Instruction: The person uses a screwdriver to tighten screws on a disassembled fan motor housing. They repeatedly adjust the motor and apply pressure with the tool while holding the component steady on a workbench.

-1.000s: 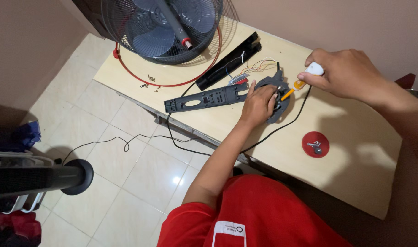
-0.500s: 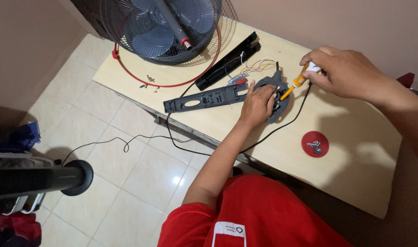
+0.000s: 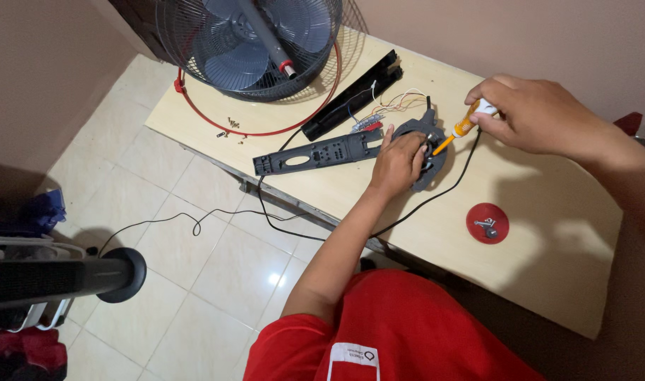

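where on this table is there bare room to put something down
Bare tabletop lies below the red cap, out to the near edge. It is crowded around the left hand, right hand, screwdriver, grey panel and fan.

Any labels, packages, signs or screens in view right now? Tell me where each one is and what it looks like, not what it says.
White patch label: on the red shirt at the bottom edge of the view, roughly rectangular, white with small dark print.
No packages, signs or screens show on the wooden table or on the tiled floor.
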